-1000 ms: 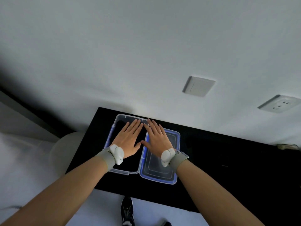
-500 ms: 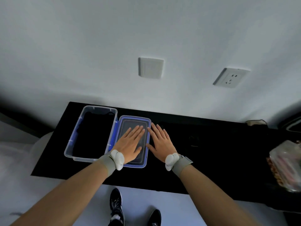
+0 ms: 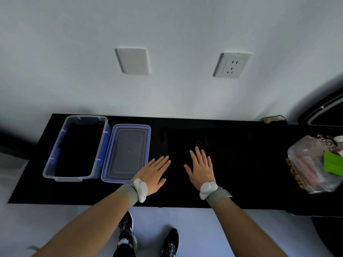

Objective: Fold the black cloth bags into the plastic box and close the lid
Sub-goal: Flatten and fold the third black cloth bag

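Note:
A clear plastic box (image 3: 48, 169) with blue clips stands open at the table's left; its inside looks black, and I cannot tell what lies in it. Its blue-rimmed lid (image 3: 128, 153) lies flat just to the right of it. A black cloth bag (image 3: 185, 141) is spread on the black table, barely distinguishable, beyond my hands. My left hand (image 3: 155, 174) hovers flat, fingers apart, just right of the lid. My right hand (image 3: 201, 168) is flat and spread over the bag's near part. Neither hand holds anything.
The black table (image 3: 250, 173) runs along a white wall. A clear plastic bag of packaged items (image 3: 313, 164) sits at the table's right end. A cable plug (image 3: 272, 119) lies at the back right. My shoes (image 3: 128, 236) show below the table's front edge.
The view has swung to the right, so box and lid now sit further left. Both hands have moved from over the box and lid to the area right of the lid.

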The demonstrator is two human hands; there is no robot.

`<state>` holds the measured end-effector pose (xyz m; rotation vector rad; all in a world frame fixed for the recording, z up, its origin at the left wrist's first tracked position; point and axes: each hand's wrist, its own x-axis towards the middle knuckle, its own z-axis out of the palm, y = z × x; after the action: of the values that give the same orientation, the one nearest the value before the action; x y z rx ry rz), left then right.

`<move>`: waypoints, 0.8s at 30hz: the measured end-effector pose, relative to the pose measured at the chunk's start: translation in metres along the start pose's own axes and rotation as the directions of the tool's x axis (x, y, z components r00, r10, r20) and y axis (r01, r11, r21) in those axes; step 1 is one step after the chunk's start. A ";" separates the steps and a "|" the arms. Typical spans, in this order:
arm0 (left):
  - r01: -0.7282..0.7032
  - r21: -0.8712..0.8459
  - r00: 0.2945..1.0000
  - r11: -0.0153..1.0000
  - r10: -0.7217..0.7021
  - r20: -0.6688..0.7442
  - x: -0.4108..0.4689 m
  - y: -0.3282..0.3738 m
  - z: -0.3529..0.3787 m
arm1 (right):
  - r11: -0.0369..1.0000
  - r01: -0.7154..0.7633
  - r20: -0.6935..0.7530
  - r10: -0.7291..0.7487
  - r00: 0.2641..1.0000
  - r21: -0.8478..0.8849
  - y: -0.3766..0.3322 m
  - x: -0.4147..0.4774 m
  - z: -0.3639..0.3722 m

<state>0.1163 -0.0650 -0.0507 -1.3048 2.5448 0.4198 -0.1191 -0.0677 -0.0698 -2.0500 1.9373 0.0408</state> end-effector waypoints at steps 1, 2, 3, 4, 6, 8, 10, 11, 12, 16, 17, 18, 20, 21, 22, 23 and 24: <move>0.001 -0.011 1.000 1.000 -0.001 0.004 0.004 0.004 0.005 | 0.998 -0.050 -0.013 0.051 0.999 0.022 0.010 -0.003 0.002; 0.004 -0.022 1.000 1.000 -0.004 0.007 0.008 0.007 0.010 | 0.994 -0.105 -0.020 0.106 0.994 0.040 0.022 -0.006 0.003; 0.006 -0.032 1.000 0.999 -0.005 0.013 0.012 0.011 0.014 | 0.986 -0.161 -0.026 0.162 0.986 0.051 0.034 -0.009 0.005; 0.008 -0.043 1.000 0.999 -0.008 0.017 0.016 0.015 0.017 | 0.974 -0.216 -0.025 0.218 0.976 0.060 0.046 -0.011 0.005; 0.019 -0.066 0.999 0.998 -0.017 0.041 0.028 0.025 0.023 | 0.939 -0.334 -0.022 0.337 0.941 0.083 0.075 -0.019 0.009; 0.047 -0.058 0.997 0.997 -0.043 0.068 0.035 0.031 0.024 | 0.904 -0.416 -0.022 0.420 0.907 0.100 0.098 -0.027 0.009; 0.068 -0.041 0.994 0.997 -0.064 0.085 0.041 0.036 0.028 | 0.878 -0.466 -0.011 0.470 0.883 0.111 0.116 -0.034 0.009; 0.075 -0.022 0.993 0.997 -0.073 0.089 0.043 0.037 0.030 | 0.871 -0.479 -0.008 0.483 0.876 0.111 0.124 -0.037 0.009; 0.086 -0.002 0.992 0.996 -0.085 0.094 0.044 0.038 0.032 | 0.866 -0.487 -0.010 0.491 0.871 0.111 0.130 -0.040 0.010; 0.130 0.017 0.983 0.991 -0.131 0.125 0.048 0.043 0.037 | 0.829 -0.535 -0.030 0.546 0.837 0.165 0.152 -0.051 0.013; 0.136 0.012 0.982 0.991 -0.137 0.130 0.049 0.044 0.039 | 0.819 -0.545 -0.035 0.559 0.828 0.178 0.157 -0.054 0.014; 0.141 0.005 0.981 0.990 -0.141 0.133 0.049 0.045 0.039 | 0.814 -0.551 -0.044 0.567 0.823 0.187 0.160 -0.055 0.014; 0.147 -0.010 0.980 0.989 -0.144 0.137 0.051 0.045 0.039 | 0.800 -0.563 -0.076 0.587 0.806 0.206 0.165 -0.058 0.014; 0.148 -0.014 0.980 0.989 -0.145 0.137 0.051 0.045 0.039 | 0.784 -0.578 -0.094 0.608 0.788 0.225 0.167 -0.058 0.014; 0.148 -0.018 0.980 0.989 -0.144 0.136 0.051 0.044 0.040 | 0.759 -0.602 -0.108 0.640 0.761 0.248 0.168 -0.058 0.013; 0.151 -0.025 0.980 0.988 -0.147 0.135 0.051 0.044 0.040 | 0.731 -0.628 -0.120 0.672 0.731 0.267 0.170 -0.057 0.012; 0.154 -0.030 0.980 0.988 -0.149 0.134 0.051 0.044 0.040 | 0.705 -0.652 -0.131 0.700 0.702 0.279 0.171 -0.057 0.011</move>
<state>0.0545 -0.0638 -0.0994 -1.4237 2.3220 0.5106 -0.2888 -0.0147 -0.1030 -1.1320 2.6166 -0.2371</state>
